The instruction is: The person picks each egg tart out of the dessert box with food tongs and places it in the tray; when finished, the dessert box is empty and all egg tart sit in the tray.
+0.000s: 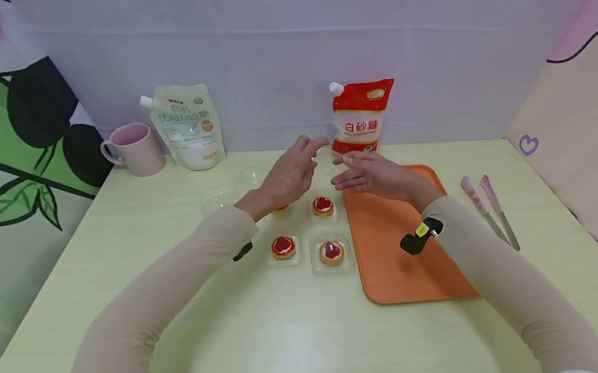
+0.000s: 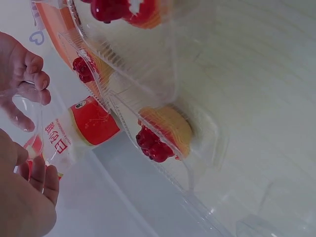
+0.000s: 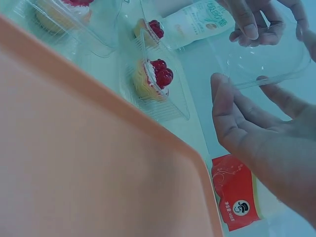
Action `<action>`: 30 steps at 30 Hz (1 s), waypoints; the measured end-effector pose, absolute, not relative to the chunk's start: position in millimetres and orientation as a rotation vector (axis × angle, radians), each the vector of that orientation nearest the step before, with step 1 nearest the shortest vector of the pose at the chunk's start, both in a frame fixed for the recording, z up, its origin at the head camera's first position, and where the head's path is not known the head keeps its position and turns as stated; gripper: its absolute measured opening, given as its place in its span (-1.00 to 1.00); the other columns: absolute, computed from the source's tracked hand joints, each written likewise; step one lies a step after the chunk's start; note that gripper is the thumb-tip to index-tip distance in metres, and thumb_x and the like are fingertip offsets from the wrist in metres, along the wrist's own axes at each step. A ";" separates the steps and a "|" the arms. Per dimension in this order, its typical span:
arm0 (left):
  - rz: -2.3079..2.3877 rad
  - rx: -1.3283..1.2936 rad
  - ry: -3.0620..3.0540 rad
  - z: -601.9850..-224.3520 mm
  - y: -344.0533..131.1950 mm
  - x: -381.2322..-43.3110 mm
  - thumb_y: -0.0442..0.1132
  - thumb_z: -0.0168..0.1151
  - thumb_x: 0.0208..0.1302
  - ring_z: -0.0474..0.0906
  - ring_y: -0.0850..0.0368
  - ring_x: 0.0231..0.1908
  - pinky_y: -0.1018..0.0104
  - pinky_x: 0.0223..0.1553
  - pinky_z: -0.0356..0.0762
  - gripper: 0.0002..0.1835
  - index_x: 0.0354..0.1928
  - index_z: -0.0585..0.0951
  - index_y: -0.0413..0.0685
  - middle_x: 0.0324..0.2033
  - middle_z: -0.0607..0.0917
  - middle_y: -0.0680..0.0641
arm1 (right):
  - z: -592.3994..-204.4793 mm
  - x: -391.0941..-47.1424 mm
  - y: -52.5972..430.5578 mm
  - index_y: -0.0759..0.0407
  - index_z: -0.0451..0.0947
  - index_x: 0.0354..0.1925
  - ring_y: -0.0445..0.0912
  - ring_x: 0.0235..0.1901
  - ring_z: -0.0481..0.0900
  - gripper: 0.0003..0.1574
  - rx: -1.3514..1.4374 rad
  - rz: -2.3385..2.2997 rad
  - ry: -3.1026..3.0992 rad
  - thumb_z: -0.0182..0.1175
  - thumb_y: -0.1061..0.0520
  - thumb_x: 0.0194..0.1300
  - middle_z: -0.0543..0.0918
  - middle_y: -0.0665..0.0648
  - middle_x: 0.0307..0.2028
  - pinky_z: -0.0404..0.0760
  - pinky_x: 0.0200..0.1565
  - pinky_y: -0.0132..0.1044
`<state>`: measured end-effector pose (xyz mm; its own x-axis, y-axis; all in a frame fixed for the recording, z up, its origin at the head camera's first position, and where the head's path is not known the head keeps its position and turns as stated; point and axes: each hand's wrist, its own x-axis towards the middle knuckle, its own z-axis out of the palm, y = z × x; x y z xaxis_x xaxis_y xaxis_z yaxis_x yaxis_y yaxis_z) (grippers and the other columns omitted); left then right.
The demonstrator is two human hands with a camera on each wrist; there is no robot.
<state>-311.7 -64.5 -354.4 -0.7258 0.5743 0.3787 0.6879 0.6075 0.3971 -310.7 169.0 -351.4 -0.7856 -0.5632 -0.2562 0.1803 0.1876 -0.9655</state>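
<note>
Between my two hands is a clear plastic dome lid (image 3: 264, 59), raised above the table. My left hand (image 1: 290, 172) pinches one edge of it with thumb and fingers. On the opposite edge, my right hand (image 1: 372, 176) grips it between thumb and fingertips. Below the hands several fruit tarts with red glossy topping sit in clear square plastic trays: a front left tart (image 1: 283, 247), a front right tart (image 1: 331, 253) and a back right tart (image 1: 322, 206). Another tart (image 2: 163, 133) is mostly hidden by my left wrist in the head view.
An orange tray (image 1: 390, 263) lies under my right forearm. Clear empty lids (image 1: 219, 199) are left of the tarts. Behind stand a red sugar pouch (image 1: 362, 115), a pale green pouch (image 1: 189, 128) and a pink mug (image 1: 139, 150). Two pink-handled utensils (image 1: 490, 210) lie right.
</note>
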 end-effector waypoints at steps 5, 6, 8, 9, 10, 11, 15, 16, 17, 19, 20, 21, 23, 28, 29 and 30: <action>-0.813 -1.050 -2.606 -354.6 -65.0 -310.3 -0.45 0.06 0.41 0.55 -0.03 -0.06 0.21 -0.03 0.62 -0.45 0.39 0.28 -0.01 0.00 0.49 -0.17 | -349.0 -311.6 165.5 0.10 0.15 0.46 0.10 0.18 0.61 -0.24 -0.299 -1.681 1.833 -0.13 -0.27 0.52 0.61 0.25 0.19 0.43 0.35 -0.05; -0.817 -1.052 -2.606 -354.6 -65.1 -309.9 -0.45 0.06 0.41 0.54 -0.03 -0.07 0.22 -0.05 0.62 -0.45 0.39 0.28 -0.01 0.00 0.49 -0.17 | -348.3 -311.5 164.7 0.11 0.15 0.46 0.10 0.17 0.62 -0.24 -0.283 -1.687 1.822 -0.14 -0.28 0.52 0.62 0.25 0.17 0.44 0.35 -0.05; -0.819 -1.054 -2.608 -354.6 -65.6 -309.0 -0.44 0.07 0.40 0.52 -0.02 -0.11 0.23 -0.10 0.62 -0.44 0.39 0.27 0.00 0.00 0.49 -0.17 | -347.8 -311.4 163.7 0.12 0.16 0.44 0.07 0.12 0.65 -0.25 -0.263 -1.691 1.806 -0.15 -0.29 0.52 0.64 0.22 0.12 0.45 0.34 -0.05; -0.819 -1.055 -2.610 -354.5 -65.7 -308.4 -0.44 0.08 0.40 0.51 -0.02 -0.13 0.23 -0.12 0.61 -0.44 0.39 0.27 0.00 0.00 0.49 -0.18 | -347.4 -311.3 163.4 0.12 0.16 0.44 0.06 0.09 0.66 -0.25 -0.258 -1.692 1.801 -0.16 -0.29 0.53 0.65 0.22 0.10 0.45 0.33 -0.06; -0.817 -1.054 -2.612 -354.5 -66.0 -307.9 -0.44 0.08 0.40 0.50 -0.02 -0.14 0.23 -0.14 0.61 -0.44 0.39 0.28 0.00 0.00 0.49 -0.18 | -347.1 -311.1 163.1 0.13 0.17 0.43 0.03 0.05 0.68 -0.25 -0.251 -1.696 1.798 -0.17 -0.29 0.53 0.66 0.20 0.07 0.47 0.32 -0.07; -0.815 -1.052 -2.614 -354.3 -66.3 -307.3 -0.44 0.09 0.40 0.50 -0.02 -0.16 0.23 -0.14 0.60 -0.44 0.39 0.28 0.00 -0.01 0.49 -0.18 | -347.3 -311.2 162.9 0.13 0.17 0.43 0.00 0.01 0.70 -0.24 -0.247 -1.699 1.793 -0.16 -0.30 0.52 0.67 0.19 0.05 0.48 0.31 -0.08; -0.831 -1.027 -2.626 -354.4 -67.3 -306.5 -0.44 0.10 0.39 0.50 -0.02 -0.16 0.23 -0.15 0.61 -0.43 0.39 0.29 -0.01 -0.02 0.49 -0.18 | -347.2 -311.2 162.9 0.16 0.14 0.46 -0.07 -0.06 0.72 -0.20 -0.243 -1.704 1.805 -0.16 -0.30 0.52 0.67 0.20 0.07 0.52 0.27 -0.13; -0.840 -1.018 -2.629 -354.6 -67.4 -306.9 -0.45 0.10 0.39 0.50 -0.02 -0.17 0.23 -0.15 0.60 -0.43 0.39 0.29 0.00 -0.03 0.50 -0.18 | -347.5 -311.4 162.9 0.18 0.13 0.47 -0.09 -0.07 0.72 -0.18 -0.242 -1.705 1.810 -0.16 -0.30 0.52 0.67 0.20 0.06 0.53 0.25 -0.15; -0.850 -1.008 -2.630 -354.9 -67.3 -307.4 -0.45 0.10 0.38 0.50 -0.02 -0.18 0.23 -0.16 0.60 -0.43 0.39 0.29 0.00 -0.04 0.50 -0.18 | -348.1 -311.8 162.7 0.18 0.11 0.48 -0.09 -0.07 0.72 -0.16 -0.244 -1.704 1.819 -0.16 -0.31 0.52 0.67 0.19 0.06 0.53 0.25 -0.16; -0.878 -0.986 -2.628 -355.7 -67.0 -309.0 -0.46 0.09 0.37 0.49 -0.01 -0.19 0.24 -0.18 0.59 -0.42 0.39 0.30 -0.01 -0.07 0.51 -0.17 | -348.0 -311.5 161.6 0.17 0.12 0.48 -0.05 -0.03 0.70 -0.17 -0.243 -1.704 1.844 -0.18 -0.31 0.53 0.67 0.18 0.06 0.52 0.26 -0.15; -0.892 -0.974 -2.626 -355.8 -66.7 -309.7 -0.47 0.09 0.36 0.48 -0.01 -0.21 0.23 -0.19 0.58 -0.42 0.39 0.31 -0.02 -0.09 0.51 -0.17 | -348.1 -311.6 161.0 0.15 0.13 0.48 -0.04 -0.01 0.69 -0.19 -0.252 -1.695 1.871 -0.19 -0.31 0.53 0.66 0.17 0.06 0.52 0.27 -0.14; -0.904 -0.959 -2.628 -355.7 -66.3 -310.1 -0.47 0.09 0.36 0.48 -0.01 -0.22 0.24 -0.19 0.58 -0.42 0.39 0.30 -0.02 -0.11 0.51 -0.16 | -348.2 -311.8 160.4 0.14 0.14 0.47 -0.03 -0.01 0.68 -0.21 -0.260 -1.688 1.897 -0.19 -0.30 0.54 0.67 0.14 0.02 0.52 0.27 -0.13; -0.919 -0.926 -2.624 -355.7 -65.9 -311.7 -0.48 0.09 0.34 0.48 -0.01 -0.23 0.23 -0.19 0.57 -0.41 0.39 0.31 -0.03 -0.15 0.51 -0.16 | -349.0 -312.3 158.9 0.12 0.15 0.47 0.00 0.01 0.66 -0.25 -0.280 -1.678 1.960 -0.19 -0.27 0.55 0.65 0.17 0.03 0.50 0.28 -0.09; -0.977 -0.820 -2.629 -351.7 -66.7 -316.8 -0.50 0.09 0.32 0.49 -0.03 -0.25 0.19 -0.14 0.56 -0.41 0.39 0.32 -0.09 -0.20 0.53 -0.23 | -352.0 -316.1 153.8 0.03 0.14 0.47 -0.03 -0.05 0.68 -0.37 -0.361 -1.667 2.149 -0.08 -0.12 0.57 0.58 0.37 0.11 0.61 0.16 -0.14; -0.997 -0.799 -2.629 -350.3 -67.1 -318.2 -0.50 0.10 0.31 0.49 -0.04 -0.26 0.17 -0.14 0.56 -0.40 0.38 0.33 -0.10 -0.21 0.54 -0.25 | -352.2 -316.9 152.5 0.00 0.12 0.47 -0.04 -0.06 0.69 -0.37 -0.375 -1.669 2.187 -0.05 -0.08 0.56 0.57 0.38 0.12 0.63 0.15 -0.13; -1.021 -0.779 -2.631 -348.7 -67.7 -319.4 -0.50 0.11 0.30 0.49 -0.05 -0.26 0.17 -0.13 0.56 -0.40 0.38 0.33 -0.11 -0.22 0.54 -0.25 | -352.3 -317.7 151.5 -0.03 0.11 0.49 -0.04 -0.07 0.69 -0.36 -0.391 -1.665 2.227 -0.02 -0.03 0.56 0.57 0.39 0.12 0.64 0.14 -0.13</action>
